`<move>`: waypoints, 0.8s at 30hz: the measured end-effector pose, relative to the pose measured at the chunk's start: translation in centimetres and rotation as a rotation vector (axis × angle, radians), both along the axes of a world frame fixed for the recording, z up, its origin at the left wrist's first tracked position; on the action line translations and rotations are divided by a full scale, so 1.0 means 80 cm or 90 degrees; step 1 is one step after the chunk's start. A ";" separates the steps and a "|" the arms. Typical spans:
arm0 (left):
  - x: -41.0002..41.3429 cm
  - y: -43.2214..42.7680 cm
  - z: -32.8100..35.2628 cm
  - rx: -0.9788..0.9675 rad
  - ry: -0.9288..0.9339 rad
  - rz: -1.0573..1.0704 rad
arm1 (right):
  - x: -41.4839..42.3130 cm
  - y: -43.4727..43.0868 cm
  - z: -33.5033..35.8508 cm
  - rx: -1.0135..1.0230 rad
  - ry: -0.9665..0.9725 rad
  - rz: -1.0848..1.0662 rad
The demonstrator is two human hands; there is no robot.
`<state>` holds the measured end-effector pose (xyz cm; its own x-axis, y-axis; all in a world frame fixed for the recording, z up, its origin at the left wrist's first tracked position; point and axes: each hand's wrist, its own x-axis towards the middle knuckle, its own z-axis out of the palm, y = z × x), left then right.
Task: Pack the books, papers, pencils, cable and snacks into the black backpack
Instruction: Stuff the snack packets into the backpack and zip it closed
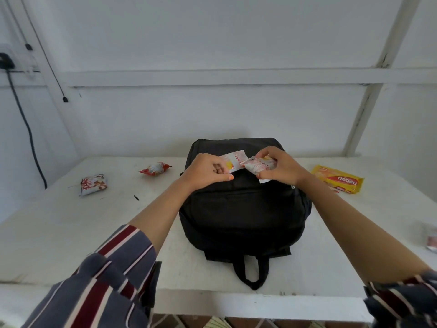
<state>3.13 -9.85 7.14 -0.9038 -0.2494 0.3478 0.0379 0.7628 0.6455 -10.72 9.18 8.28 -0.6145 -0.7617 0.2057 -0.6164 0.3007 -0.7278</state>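
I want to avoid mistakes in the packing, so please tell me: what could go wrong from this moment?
1. Left hand and right hand each pinch a small red-and-white snack packet over the black fabric backpack, which looks closed here; one may slide off.
2. The yellow biscuit pack, the red packet and the white-and-red packet lie far apart on the white table and might be forgotten.

Both arms reached forward, sleeves pushed back to the forearms. The left hand (204,170) and right hand (281,168) met close together — each with fingers (266,152) curled, pinching a snack packet (257,165) between them.
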 end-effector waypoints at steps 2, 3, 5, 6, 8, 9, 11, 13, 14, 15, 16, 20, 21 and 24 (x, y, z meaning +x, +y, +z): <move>0.009 0.000 -0.001 -0.017 -0.055 -0.027 | 0.011 -0.002 -0.001 -0.003 0.001 0.010; 0.012 -0.001 -0.003 -0.034 -0.083 -0.035 | 0.016 -0.002 -0.002 -0.003 0.005 0.012; 0.018 -0.003 -0.006 -0.078 -0.128 -0.042 | 0.027 -0.003 -0.002 -0.004 0.009 0.014; 0.021 -0.003 -0.007 -0.090 -0.140 -0.045 | 0.032 -0.003 -0.002 -0.007 0.007 0.014; 0.024 -0.003 -0.009 -0.095 -0.145 -0.053 | 0.043 -0.001 0.000 -0.009 0.004 0.015; 0.024 -0.003 -0.009 -0.096 -0.144 -0.056 | 0.048 0.000 0.001 -0.009 0.005 0.016; 0.024 0.001 -0.007 -0.087 -0.142 -0.062 | 0.058 0.003 0.003 -0.013 0.006 0.019; 0.024 0.004 -0.005 -0.080 -0.129 -0.067 | 0.067 0.007 0.007 -0.029 -0.007 0.029; 0.024 0.006 -0.004 -0.088 -0.114 -0.066 | 0.070 0.010 0.010 -0.041 -0.019 0.036; 0.025 0.007 -0.003 -0.104 -0.097 -0.066 | 0.074 0.012 0.013 -0.052 -0.032 0.042; 0.025 0.008 -0.001 -0.125 -0.079 -0.070 | 0.077 0.014 0.016 -0.061 -0.043 0.049; 0.016 0.004 0.003 -0.208 -0.061 -0.045 | 0.088 0.019 0.025 -0.073 -0.063 0.091; 0.014 0.004 0.005 -0.210 -0.057 -0.033 | 0.090 0.020 0.026 -0.071 -0.069 0.105; 0.011 0.003 0.011 -0.187 -0.034 -0.031 | 0.093 0.018 0.023 -0.040 -0.073 0.132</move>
